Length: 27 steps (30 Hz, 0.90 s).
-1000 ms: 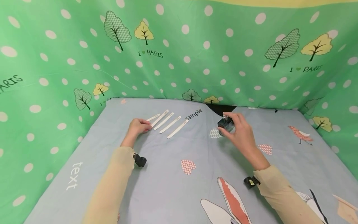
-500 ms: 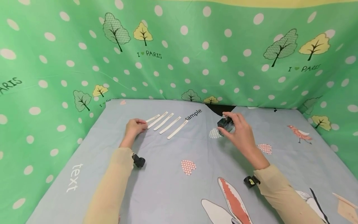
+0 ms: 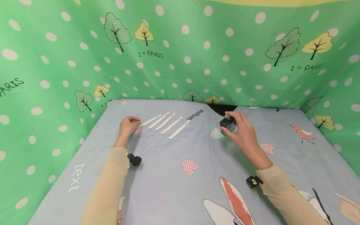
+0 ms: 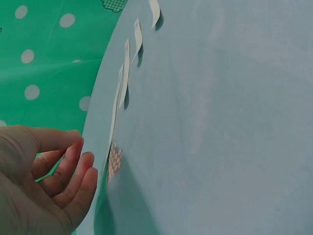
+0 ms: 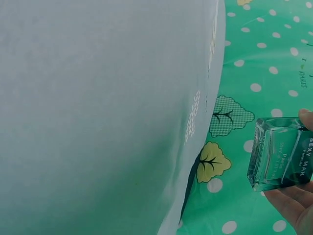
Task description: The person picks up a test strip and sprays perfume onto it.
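Several narrow white paper strips with small print at their far ends [image 3: 167,123] lie side by side on the grey-blue cloth in the head view. My left hand [image 3: 129,126] is beside the near end of the leftmost strip [image 3: 150,120]. In the left wrist view, thumb and forefinger tips [image 4: 73,138] come together with no strip visible between them; the other fingers are loosely bent. My right hand [image 3: 243,131] grips a dark, clear glass perfume bottle [image 3: 228,125] above the cloth. Its label, seen in the right wrist view, reads "SEXY MAN". The bottle's top has a clear nozzle.
The bedspread-like cloth [image 3: 168,187] carries printed hearts, a bird and the word "sample" [image 3: 195,114]. A green dotted curtain [image 3: 180,47] rises along the back and sides. A black patch [image 3: 220,109] shows at the far edge.
My left hand has moved left, away from the second strip and along the leftmost one, whose near end now shows more. The right hand keeps holding the perfume bottle in about the same place.
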Motion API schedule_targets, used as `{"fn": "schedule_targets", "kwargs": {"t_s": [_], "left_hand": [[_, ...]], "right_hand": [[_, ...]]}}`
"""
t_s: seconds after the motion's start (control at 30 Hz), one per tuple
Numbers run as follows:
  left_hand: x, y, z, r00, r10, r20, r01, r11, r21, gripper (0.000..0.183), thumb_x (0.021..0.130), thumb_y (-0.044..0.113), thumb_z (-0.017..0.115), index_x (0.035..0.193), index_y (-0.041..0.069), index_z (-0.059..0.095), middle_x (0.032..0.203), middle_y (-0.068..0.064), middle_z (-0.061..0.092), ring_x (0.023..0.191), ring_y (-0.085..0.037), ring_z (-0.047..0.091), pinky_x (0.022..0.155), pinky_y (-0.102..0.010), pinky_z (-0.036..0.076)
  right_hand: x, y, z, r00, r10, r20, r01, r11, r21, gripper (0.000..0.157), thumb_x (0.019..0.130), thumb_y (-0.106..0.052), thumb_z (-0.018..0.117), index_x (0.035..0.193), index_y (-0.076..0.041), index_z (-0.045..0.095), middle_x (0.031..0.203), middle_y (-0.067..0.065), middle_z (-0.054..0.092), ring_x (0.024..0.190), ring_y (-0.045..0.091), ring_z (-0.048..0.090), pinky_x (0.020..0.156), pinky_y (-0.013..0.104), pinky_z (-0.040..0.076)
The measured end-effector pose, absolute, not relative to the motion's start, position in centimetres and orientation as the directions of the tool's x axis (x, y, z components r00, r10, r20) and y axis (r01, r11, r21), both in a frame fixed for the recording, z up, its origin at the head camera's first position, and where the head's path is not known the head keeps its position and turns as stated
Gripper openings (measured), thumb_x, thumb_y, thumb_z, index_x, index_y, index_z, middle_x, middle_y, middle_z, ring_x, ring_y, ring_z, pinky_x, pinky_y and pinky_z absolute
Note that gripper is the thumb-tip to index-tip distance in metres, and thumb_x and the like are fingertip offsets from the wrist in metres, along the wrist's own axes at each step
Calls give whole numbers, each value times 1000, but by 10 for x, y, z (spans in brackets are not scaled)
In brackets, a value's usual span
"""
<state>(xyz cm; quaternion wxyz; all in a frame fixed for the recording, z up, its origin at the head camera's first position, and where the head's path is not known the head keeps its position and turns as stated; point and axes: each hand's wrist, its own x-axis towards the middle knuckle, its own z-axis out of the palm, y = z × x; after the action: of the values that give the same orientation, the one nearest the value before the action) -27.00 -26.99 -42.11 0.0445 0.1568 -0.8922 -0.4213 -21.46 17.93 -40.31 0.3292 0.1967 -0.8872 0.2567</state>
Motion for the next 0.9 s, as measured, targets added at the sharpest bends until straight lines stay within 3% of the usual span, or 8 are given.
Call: {"fn": "schedule_targets", "kwargs": {"t_s": [0.17,0.4,0.63,0.77,0.9], "left_hand": [[-267,-276,-426,-930,-366,-43,-261,571,779,28,93,15,66,116,1,68,114,-20,70,84,-14,59,74,-23,45],[-262,-284,-430,-891,-450,-64,-334,553,763,29,97,17,62,121,2,67,123,-20,67,110,-31,60,93,-39,47],[-257,-293,-434,-901,-423,-98,-354,584,731,35,98,27,60,121,2,70,121,-20,69,104,-28,65,77,-27,49],[-256,-296,-432,-920,-377,-108,-336,617,712,39,94,32,65,120,3,71,125,-19,69,115,-31,62,92,-37,51],[-257,-295,-432,-938,-332,-97,-304,659,688,38,92,33,69,117,4,73,126,-19,68,125,-35,58,107,-45,45]], "right_hand": [[-214,179,-402,-708,-183,682,-517,792,-324,61,78,-23,86,131,-15,57,111,19,60,70,29,55,54,36,45],[-215,179,-403,-706,-190,682,-522,790,-321,61,78,-22,86,131,-14,57,111,19,60,70,27,54,54,35,44],[-216,179,-405,-700,-198,687,-533,785,-317,61,78,-21,87,131,-14,57,110,19,60,72,27,53,55,36,45],[-216,178,-405,-702,-199,684,-532,785,-318,61,78,-22,86,131,-14,58,111,19,60,72,27,53,55,36,45],[-216,177,-405,-702,-202,682,-531,787,-314,61,78,-21,87,131,-14,58,111,19,60,74,27,53,55,37,45]]}}
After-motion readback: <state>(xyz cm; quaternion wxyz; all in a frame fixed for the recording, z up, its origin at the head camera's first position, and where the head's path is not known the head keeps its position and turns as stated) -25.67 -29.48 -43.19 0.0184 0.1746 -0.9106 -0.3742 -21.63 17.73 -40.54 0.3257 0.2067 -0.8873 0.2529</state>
